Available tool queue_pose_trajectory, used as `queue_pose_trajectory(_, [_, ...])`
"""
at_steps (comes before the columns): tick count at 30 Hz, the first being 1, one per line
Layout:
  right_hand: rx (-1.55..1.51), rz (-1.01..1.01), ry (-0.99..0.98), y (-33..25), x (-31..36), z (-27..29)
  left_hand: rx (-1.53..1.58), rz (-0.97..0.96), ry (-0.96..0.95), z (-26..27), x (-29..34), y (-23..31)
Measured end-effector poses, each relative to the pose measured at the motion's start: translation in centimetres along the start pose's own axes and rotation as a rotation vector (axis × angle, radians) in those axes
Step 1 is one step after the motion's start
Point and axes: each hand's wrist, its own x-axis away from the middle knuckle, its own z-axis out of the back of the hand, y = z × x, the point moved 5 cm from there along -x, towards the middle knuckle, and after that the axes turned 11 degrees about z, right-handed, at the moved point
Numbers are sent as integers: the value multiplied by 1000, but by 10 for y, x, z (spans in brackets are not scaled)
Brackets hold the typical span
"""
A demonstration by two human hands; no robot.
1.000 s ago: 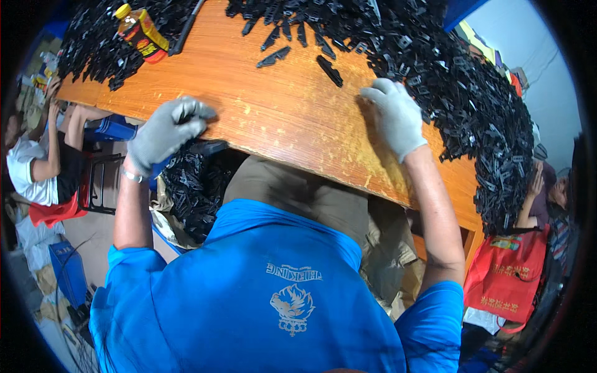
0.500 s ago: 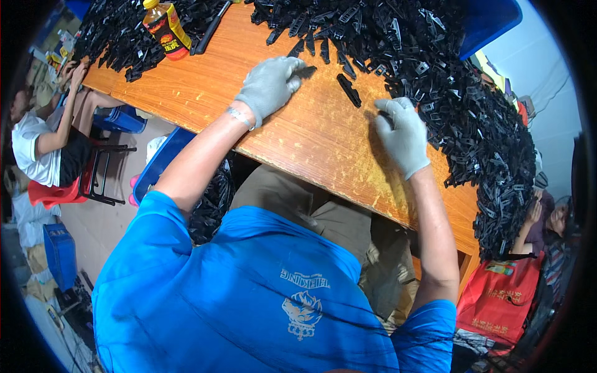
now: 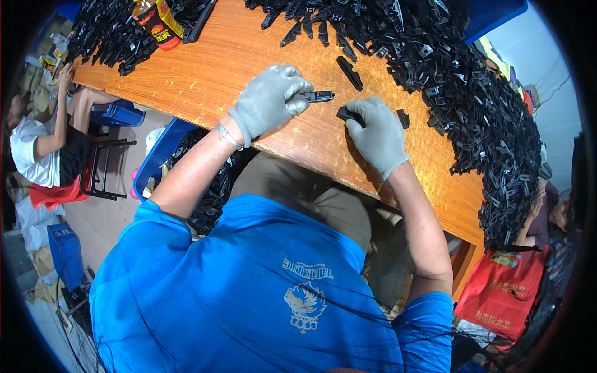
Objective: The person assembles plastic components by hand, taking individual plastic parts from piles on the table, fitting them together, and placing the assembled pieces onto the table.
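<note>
Left head-worn fisheye camera, facing steeply downward at close range: the wearer's blue shirt (image 3: 236, 286) fills the lower field, the near edge of the tabletop (image 3: 199, 81) slants across the middle, and straight lines bow toward the rim.

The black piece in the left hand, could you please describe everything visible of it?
The black piece is narrow and elongated, apparently plastic, with pale glints on its visible end. The gloved left hand grips it between thumb and fingers, hiding its other end. It points rightward over the brown wooden table; whether the two touch cannot be told.
</note>
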Motion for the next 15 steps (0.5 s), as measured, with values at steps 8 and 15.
queue_pose_trajectory(8, [-123,100,161,-14,-31,-11,48,56,46,-2,2,-2])
queue_pose_trajectory(15, [-81,132,116,-2,-39,-15,4,62,32,0,-2,-2])
